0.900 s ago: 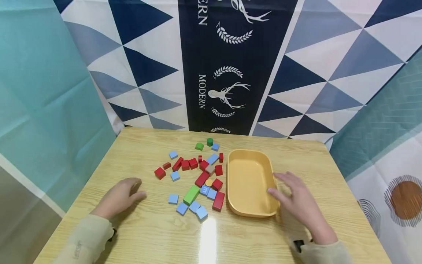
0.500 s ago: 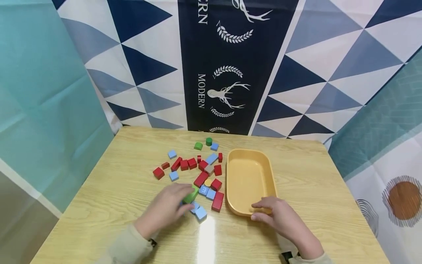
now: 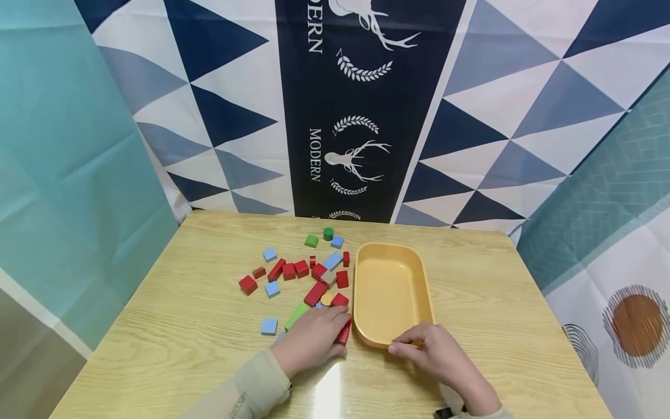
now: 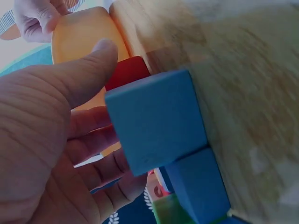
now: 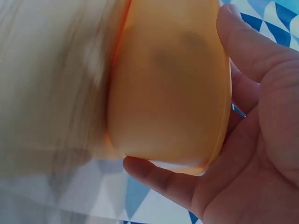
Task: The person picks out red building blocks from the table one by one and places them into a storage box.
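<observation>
My left hand [image 3: 314, 338] reaches over the near end of the scattered blocks and grips a red rectangular block [image 3: 344, 333] just left of the tray. In the left wrist view the thumb lies against that red block [image 4: 129, 72], its fingers on the far side. Nearer the camera there, a blue block [image 4: 156, 121] partly covers it. My right hand [image 3: 438, 356] pinches the near rim of a yellow-orange plastic tray [image 3: 389, 291], which holds nothing. From the right wrist view, the thumb is on the tray's outer wall [image 5: 168, 93] and fingers reach past its rim.
Left of the tray lie several loose blocks: red ones [image 3: 316, 294], blue ones [image 3: 269, 326], a long green one [image 3: 296, 316] partly under the left hand, and a yellow disc [image 3: 327, 299]. A green cylinder [image 3: 328, 234] stands farther back. Patterned cloth [image 3: 345, 116] hangs behind the wooden table [image 3: 173, 326].
My left hand has swept right from the table's left side, over the green block, to the red block. The right hand has slid from the tray's right side to its near rim.
</observation>
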